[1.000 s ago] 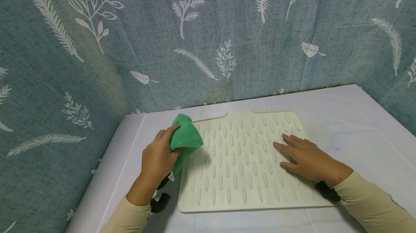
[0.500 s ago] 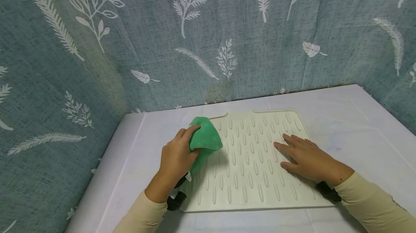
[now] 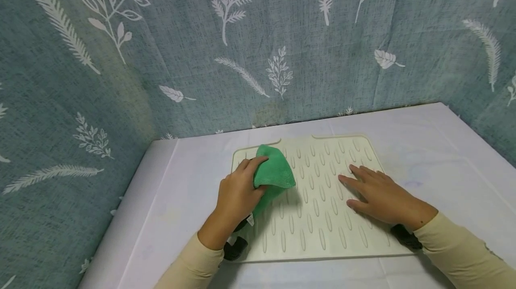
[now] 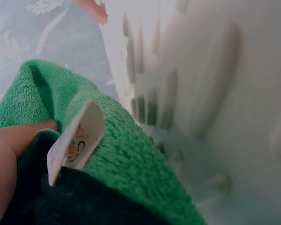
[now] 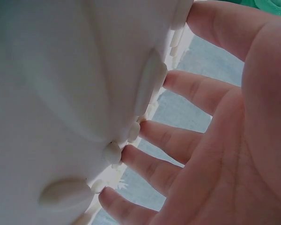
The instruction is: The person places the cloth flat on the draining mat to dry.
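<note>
A cream mat with raised oval ridges lies flat on the table. Over its left part, my left hand grips a folded green cloth, thumb and fingers pinching its fold. In the left wrist view the fuzzy cloth shows a white tag with orange lettering, partly hiding the hand. My right hand rests on the mat's right side with its fingers spread. Seen from the right wrist, the fingertips of that hand touch the ridges, and nothing is held.
A white cloth covers the table around the mat. Behind and to the left stands a blue-green fabric wall with white leaf prints. Black straps sit at the wrists.
My left hand has moved rightward with the green cloth, from the mat's left edge to farther over it. The right hand has stayed in place.
</note>
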The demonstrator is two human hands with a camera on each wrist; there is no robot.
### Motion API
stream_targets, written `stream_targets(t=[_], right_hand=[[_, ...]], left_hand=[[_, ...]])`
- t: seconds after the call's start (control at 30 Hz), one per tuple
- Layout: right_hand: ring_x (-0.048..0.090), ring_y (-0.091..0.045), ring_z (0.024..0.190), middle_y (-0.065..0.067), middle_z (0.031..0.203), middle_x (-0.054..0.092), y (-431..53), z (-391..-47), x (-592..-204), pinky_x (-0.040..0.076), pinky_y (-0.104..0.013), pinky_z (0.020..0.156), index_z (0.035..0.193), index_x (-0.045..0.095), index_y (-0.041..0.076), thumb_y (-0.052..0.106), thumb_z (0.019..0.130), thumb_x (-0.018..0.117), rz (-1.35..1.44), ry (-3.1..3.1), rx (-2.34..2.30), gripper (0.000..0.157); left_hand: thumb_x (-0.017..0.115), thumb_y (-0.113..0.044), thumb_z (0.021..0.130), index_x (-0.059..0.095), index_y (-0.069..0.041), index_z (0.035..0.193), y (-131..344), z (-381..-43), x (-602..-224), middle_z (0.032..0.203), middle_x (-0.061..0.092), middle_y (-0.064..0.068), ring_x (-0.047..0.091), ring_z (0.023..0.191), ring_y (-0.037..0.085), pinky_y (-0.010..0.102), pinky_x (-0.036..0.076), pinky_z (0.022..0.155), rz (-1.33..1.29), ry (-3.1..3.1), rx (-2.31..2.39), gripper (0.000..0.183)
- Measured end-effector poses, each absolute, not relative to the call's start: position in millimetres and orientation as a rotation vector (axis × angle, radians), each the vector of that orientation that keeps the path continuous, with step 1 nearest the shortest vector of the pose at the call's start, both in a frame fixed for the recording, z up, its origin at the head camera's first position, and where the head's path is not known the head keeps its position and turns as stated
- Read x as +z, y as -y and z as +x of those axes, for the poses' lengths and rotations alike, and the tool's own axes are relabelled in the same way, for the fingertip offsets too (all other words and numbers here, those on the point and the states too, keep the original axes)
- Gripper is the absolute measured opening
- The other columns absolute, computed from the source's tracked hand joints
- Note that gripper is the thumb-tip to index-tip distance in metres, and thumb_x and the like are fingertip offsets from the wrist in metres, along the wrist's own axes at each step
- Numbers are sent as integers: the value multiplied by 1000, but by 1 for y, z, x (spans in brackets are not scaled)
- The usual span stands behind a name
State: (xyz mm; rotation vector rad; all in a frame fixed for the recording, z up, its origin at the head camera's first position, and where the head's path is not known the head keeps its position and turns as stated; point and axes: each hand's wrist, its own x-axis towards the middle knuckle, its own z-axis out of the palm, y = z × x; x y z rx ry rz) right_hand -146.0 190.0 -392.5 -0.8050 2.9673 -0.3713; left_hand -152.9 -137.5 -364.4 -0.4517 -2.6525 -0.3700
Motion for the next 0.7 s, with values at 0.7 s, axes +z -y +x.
stream_targets(t=[0.7], right_hand=[[30,-41,133,-19,147,31,-189,-145,-395,27,-64,99,140,41,20,44,87,58,-807,-2986,-355,60]], left_hand=[[76,-31,75,45,-32,133,123,-155,-369,115,58,0,66,86,21,38,53,61,-475,2743,-411,65]])
